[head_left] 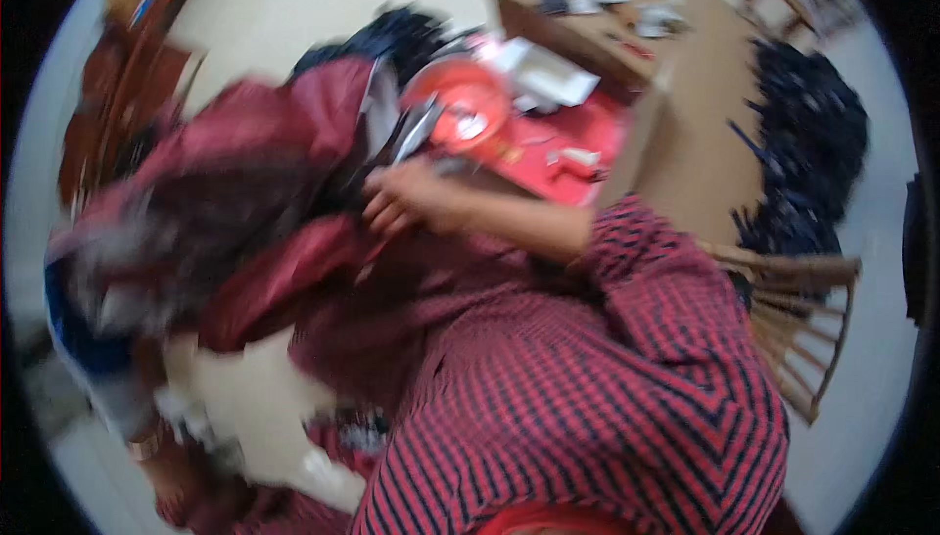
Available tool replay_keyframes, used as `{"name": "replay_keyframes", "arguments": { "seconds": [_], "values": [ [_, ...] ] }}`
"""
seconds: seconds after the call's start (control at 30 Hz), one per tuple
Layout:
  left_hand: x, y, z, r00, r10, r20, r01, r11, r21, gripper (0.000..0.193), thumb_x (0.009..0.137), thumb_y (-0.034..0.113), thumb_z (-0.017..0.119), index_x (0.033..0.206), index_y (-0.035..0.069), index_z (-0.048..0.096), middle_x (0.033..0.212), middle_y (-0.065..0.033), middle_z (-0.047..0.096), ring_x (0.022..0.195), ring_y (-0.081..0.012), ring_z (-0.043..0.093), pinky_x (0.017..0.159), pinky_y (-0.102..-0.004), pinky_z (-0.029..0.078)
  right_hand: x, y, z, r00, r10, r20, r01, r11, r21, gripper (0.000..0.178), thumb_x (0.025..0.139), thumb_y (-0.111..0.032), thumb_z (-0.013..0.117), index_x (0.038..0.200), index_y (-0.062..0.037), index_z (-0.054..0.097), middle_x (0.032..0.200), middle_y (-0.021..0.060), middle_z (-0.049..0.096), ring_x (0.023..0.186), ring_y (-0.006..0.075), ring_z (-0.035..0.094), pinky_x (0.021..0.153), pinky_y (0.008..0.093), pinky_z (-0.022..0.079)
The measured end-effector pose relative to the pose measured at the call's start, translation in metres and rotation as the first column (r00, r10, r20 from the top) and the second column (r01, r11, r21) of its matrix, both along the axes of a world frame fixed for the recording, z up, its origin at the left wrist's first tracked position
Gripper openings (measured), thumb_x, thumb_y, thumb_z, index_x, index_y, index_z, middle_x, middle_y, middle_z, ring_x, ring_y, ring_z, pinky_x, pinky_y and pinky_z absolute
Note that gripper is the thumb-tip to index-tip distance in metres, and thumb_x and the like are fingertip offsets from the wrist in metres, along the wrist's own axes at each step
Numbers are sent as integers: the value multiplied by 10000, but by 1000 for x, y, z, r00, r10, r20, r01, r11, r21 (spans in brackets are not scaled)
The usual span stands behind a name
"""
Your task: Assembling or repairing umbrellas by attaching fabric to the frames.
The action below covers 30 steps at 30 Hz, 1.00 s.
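Observation:
A large maroon garment [284,124] with a dark inner side lies bunched at the left, blurred by motion. My right hand [411,197] is at its right edge, fingers curled over the cloth. Just above that hand, a dark and silvery long piece [416,134] points up toward an orange-red basin; the blur hides what it is and whether I hold it. My left hand does not show; the bunched cloth may cover it.
The round basin [455,104] and a white open box [548,75] stand on a red surface [583,129]. Beyond is a brown box [578,26] with small things on top. Dark strips [808,143] lie heaped beside a wooden chair [803,329]. Another person's limb [147,442] shows lower left.

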<state>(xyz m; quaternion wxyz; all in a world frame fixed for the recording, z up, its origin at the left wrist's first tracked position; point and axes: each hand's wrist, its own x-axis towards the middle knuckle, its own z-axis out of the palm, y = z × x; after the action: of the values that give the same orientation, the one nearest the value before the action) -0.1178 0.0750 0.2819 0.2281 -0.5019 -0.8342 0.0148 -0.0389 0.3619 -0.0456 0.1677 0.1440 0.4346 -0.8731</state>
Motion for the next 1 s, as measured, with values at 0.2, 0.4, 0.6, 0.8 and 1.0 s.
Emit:
{"name": "replay_keyframes", "arguments": {
  "seconds": [0.2, 0.4, 0.6, 0.8, 1.0],
  "values": [
    [-52, -74, -26, 691, -286, 663, -182, 820, 543, 487, 877, 56, 560, 1323, -60, 404, 1305, -147, 500, 1147, -229, 531, 987, -350, 444, 10, -35, 14, 993, -4, 115, 4, 1000, -2, 231, 906, -240, 550, 1008, -35, 520, 869, 130, 624, 725, 228, 637, 651, 376, 574],
    [-30, -107, 1, 899, -131, 419, -76, 893, 443, 527, 858, 61, 597, 1335, -47, 401, 1335, -165, 475, 1179, -239, 515, 998, -369, 440, 8, -66, 41, 990, -129, 59, 122, 987, 105, 344, 941, -373, 472, 1026, -41, 493, 867, 142, 626, 681, 234, 630, 596, 368, 559],
    [-18, -115, -4, 563, -572, 597, -351, 488, 799, 574, 804, 36, 657, 1326, -42, 429, 1327, -171, 489, 1197, -248, 503, 996, -373, 440, -9, -49, 42, 937, 226, 266, -78, 879, -470, 564, 869, -590, 506, 876, -31, 583, 699, 122, 650, 532, 216, 635, 505, 340, 554],
    [-2, -130, -14, 994, -18, 111, -69, 683, 727, 461, 872, 44, 553, 1311, -46, 445, 1301, -171, 508, 1116, -260, 560, 947, -402, 480, -7, -80, 90, 833, 488, 261, -310, 802, -510, 386, 907, -449, 531, 921, -63, 543, 603, -12, 542, 432, 106, 444, 463, 264, 369],
    [64, -321, -105, 763, -330, 556, -558, 98, 824, 384, 944, 347, 444, 1158, 35, 512, 1078, -144, 584, 934, -252, 591, 864, -402, 508, 4, -100, 148, 979, 189, -79, -200, 965, -167, 281, 946, -364, 378, 813, -121, 429, 512, -16, 388, 360, 130, 320, 481, 330, 415]
  ]
}}
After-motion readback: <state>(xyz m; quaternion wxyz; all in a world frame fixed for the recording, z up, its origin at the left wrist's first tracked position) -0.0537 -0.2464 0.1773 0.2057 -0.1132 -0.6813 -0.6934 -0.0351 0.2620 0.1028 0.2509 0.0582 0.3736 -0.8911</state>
